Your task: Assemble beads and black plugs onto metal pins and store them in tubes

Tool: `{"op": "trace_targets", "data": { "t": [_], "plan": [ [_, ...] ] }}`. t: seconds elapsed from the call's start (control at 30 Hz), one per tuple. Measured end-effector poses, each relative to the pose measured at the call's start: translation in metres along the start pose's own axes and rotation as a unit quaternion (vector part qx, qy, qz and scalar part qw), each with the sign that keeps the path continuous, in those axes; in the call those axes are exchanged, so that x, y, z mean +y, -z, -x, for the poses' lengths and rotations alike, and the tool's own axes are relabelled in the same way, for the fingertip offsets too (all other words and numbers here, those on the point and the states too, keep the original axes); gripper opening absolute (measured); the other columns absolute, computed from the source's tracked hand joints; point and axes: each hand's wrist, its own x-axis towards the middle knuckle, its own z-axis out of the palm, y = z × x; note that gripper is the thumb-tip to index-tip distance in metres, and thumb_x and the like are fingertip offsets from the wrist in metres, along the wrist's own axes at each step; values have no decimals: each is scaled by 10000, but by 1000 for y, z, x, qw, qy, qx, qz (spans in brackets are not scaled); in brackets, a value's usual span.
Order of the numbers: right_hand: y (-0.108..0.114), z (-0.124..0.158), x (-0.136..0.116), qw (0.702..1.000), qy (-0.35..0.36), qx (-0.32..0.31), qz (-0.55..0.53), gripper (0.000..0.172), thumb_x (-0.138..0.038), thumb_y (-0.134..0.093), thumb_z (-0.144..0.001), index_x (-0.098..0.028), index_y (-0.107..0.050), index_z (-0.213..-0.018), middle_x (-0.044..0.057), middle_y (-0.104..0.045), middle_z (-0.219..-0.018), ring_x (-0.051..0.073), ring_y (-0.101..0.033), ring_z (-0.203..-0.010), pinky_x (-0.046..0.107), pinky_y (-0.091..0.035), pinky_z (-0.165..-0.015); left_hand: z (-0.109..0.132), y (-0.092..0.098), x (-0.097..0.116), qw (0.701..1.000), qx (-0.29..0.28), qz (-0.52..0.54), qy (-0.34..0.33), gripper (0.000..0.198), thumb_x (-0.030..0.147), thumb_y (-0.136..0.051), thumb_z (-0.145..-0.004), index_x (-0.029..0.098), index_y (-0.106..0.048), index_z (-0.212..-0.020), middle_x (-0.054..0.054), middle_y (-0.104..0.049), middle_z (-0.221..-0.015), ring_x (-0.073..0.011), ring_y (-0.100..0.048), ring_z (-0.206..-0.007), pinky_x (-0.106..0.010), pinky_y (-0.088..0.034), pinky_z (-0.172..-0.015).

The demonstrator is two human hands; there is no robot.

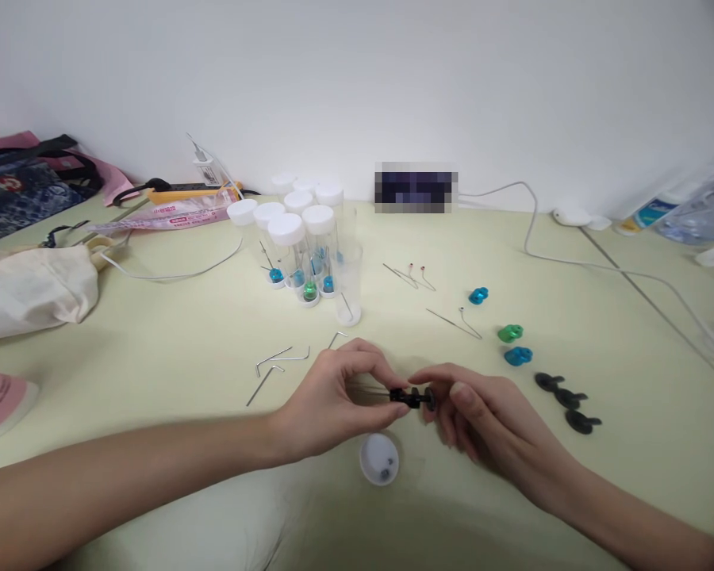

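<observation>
One black part (415,398) lies between left hand (324,396) and right hand (493,416), just above the tabletop (202,373).

Left: forearm enters from lower left, nearly level; wrist almost straight. Thumb reaches along the near side of the part, index finger arches over its far side. Grip pinches the part at its left end. Thin rods run from that end back toward the palm.

Right: forearm slants in from lower right. Index finger points leftward above the part's disc end; other fingers curl below, thumb bent over them. Contact with the disc is unclear; cannot tell whether this grip holds anything.

Below the left thumb: white cap (379,456), hollow side up, small dark bits (385,474) inside. Left of left hand: bent rods (262,385). Beyond it: uncapped tube (349,274), upright, one rod inside, next to a cluster of capped tubes (286,246).

Beyond right hand: hooked wires (453,323). To its right: two blue pieces (518,356), one green piece (510,333) and three black pieces (581,422) in a slanting row.
</observation>
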Motion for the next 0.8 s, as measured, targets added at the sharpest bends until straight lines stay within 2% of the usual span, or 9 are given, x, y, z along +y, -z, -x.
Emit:
{"op": "trace_targets", "data": {
  "t": [0.17,0.3,0.57,0.8],
  "plan": [
    [0,-1,-1,999,-18,12,-47,413,-489,-341,-989,-162,-593,-979,24,-598,-692,96,-499,-474,195,-388,-410,0,0,0,1000,-2,0,3,128,224,-729,-742,180,-722,-862,-62,-630,-924,-193,-613,-935,-325,-528,-832],
    [1,-1,-1,999,-31,9,-32,439,-498,-338,-988,-160,-607,-912,10,-583,-607,97,-489,-458,200,-384,-426,0,1,1,1000,-9,0,5,132,221,-726,-745,174,-725,-868,-62,-630,-916,-194,-611,-938,-323,-534,-826],
    [1,1,-2,999,-39,1,0,470,-517,-338,-981,-160,-619,-860,12,-582,-587,99,-482,-443,216,-390,-438,0,1,2,1000,-11,5,9,129,218,-724,-746,176,-728,-869,-63,-641,-907,-205,-611,-958,-332,-533,-835],
    [0,0,1,998,-24,14,-54,390,-496,-366,-982,-184,-574,-1087,4,-595,-672,89,-487,-461,189,-383,-406,0,1,0,1000,-12,12,9,141,213,-728,-746,178,-724,-882,-60,-633,-929,-201,-611,-964,-342,-526,-866]
  ]
}}
